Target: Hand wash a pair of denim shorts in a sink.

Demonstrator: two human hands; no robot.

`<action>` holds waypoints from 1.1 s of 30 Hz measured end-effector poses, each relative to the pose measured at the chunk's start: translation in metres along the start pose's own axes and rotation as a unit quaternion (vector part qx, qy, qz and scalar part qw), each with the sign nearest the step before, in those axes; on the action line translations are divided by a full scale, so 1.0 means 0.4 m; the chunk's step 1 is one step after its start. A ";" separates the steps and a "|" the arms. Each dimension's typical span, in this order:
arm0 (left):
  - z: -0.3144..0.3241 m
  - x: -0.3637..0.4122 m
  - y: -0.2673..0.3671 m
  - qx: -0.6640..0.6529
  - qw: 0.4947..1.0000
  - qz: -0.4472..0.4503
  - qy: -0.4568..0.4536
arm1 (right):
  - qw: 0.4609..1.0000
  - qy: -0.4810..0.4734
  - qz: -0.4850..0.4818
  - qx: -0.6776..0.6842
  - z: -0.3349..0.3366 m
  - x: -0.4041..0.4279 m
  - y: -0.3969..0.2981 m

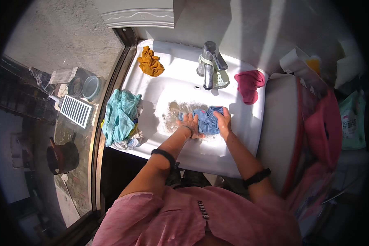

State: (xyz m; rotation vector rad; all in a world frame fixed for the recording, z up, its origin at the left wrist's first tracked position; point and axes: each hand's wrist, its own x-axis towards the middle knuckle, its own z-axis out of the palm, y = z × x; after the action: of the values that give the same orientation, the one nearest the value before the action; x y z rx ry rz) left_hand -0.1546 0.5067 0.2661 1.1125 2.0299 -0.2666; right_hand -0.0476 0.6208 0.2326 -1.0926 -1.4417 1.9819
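Note:
A wet blue denim garment (207, 121) lies bunched in the basin of the white sink (190, 156), over cloudy, sudsy water (173, 115). My right hand (224, 122) grips its right end, the thumb near the top edge. Against its left end, my left hand (190, 125) is pressed down with fingers spread, a little of the blue cloth showing beyond the fingertips. Behind the garment stands a metal faucet (208, 66) with a pale strap and a perforated pale piece hanging on it.
A turquoise cloth (120, 117) tops a pile on the sink's left rim. A mustard cloth (150, 63) lies in the back left corner, a dark pink cloth (250, 86) at the right. A window frame (106, 101) borders the left; a pink basin (324, 126) stands far right.

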 end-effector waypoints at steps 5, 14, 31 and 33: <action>0.055 0.087 -0.010 0.087 0.988 0.023 -0.123 | 0.752 -0.080 -0.387 -0.528 0.074 -0.046 0.012; 0.083 0.078 -0.002 0.033 0.998 0.032 -0.034 | 0.845 -0.057 0.009 -0.532 0.110 0.257 0.063; 0.109 0.056 -0.015 0.150 0.986 0.076 0.003 | 0.761 -0.148 0.004 -0.631 0.155 0.231 0.060; 0.113 0.036 -0.026 0.105 0.992 0.064 0.003 | 0.956 -0.005 0.219 -0.196 0.102 0.226 0.025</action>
State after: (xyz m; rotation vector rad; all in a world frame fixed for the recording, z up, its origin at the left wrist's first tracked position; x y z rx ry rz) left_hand -0.1428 0.4860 0.2238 1.3693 1.9585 -0.4200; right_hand -0.1324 0.6608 0.1988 -1.7004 -1.7677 2.0279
